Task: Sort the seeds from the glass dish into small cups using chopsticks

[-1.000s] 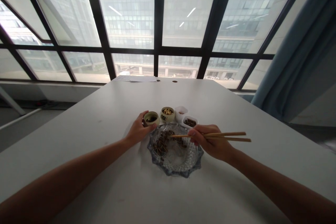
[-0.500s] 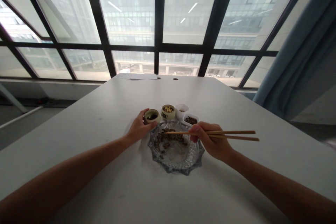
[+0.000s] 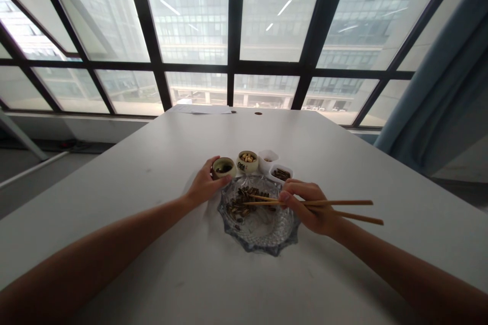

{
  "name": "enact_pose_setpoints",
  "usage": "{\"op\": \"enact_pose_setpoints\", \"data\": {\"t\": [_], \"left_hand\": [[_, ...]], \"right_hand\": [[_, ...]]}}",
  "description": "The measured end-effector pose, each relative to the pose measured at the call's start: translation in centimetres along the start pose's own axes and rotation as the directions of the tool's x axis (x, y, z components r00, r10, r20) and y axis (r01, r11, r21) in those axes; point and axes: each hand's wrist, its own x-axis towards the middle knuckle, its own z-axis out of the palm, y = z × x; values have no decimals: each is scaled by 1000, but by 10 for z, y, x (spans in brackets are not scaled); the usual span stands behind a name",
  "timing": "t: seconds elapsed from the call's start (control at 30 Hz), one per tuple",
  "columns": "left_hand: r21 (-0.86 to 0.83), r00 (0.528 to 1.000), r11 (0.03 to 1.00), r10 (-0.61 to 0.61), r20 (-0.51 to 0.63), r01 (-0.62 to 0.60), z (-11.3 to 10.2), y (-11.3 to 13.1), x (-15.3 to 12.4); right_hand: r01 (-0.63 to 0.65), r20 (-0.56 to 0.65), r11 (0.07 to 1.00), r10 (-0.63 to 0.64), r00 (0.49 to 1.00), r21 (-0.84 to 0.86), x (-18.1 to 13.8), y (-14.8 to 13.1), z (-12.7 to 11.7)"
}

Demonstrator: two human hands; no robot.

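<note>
My left hand [image 3: 204,185] curls around a small cream cup [image 3: 223,166] with dark seeds in it, at the far left of a row of little dishes. My right hand [image 3: 310,205] grips a pair of wooden chopsticks [image 3: 324,206], their tips spread apart over the pile of striped seeds [image 3: 244,199] in a cut-glass plate [image 3: 259,233]. The plate sits on the white table [image 3: 152,172] between my hands.
Behind the plate stand a second cream cup with pale nuts [image 3: 247,160], a white cup [image 3: 268,156] and a white dish of dark pieces [image 3: 281,172]. Papers [image 3: 202,109] lie at the table's far edge by the window. A blue curtain [image 3: 438,86] hangs at the right.
The chopstick tips have dropped lower into the seed pile and spread apart. My left hand has stayed on the cup. The view has shifted slightly.
</note>
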Motion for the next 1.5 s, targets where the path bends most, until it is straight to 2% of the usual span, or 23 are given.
{"op": "enact_pose_setpoints", "data": {"t": [0.13,0.2,0.37,0.47,0.7,0.97,1.27,1.4,1.5], "left_hand": [[4,1000,1000,1,5,-1,0,-1,0],[15,1000,1000,-1,8,1,-1,-1,0],[2,1000,1000,-5,10,5,-1,0,0],[5,1000,1000,-5,7,4,0,0,0],[31,1000,1000,2,5,-3,-1,-3,1],[28,1000,1000,-8,2,8,-1,-3,1],[57,1000,998,23,-15,-22,-2,-6,1],[73,998,997,33,-58,-29,-3,-8,1],[139,994,990,13,-106,2,-4,-7,-1]], "right_hand": [[-87,-140,994,96,985,74,-4,7,2],[-69,-164,994,81,983,80,-5,8,4],[94,-97,994,-98,990,-49,-4,3,9],[137,-72,984,-145,987,-112,-3,0,10],[63,-67,994,-69,995,-87,-7,1,12],[26,-163,999,-31,986,-31,-13,9,16],[3,-202,994,-25,979,-107,-16,4,17],[26,-183,987,-55,982,-159,-15,2,15],[30,-188,978,-70,980,-206,-11,-6,5]]}}
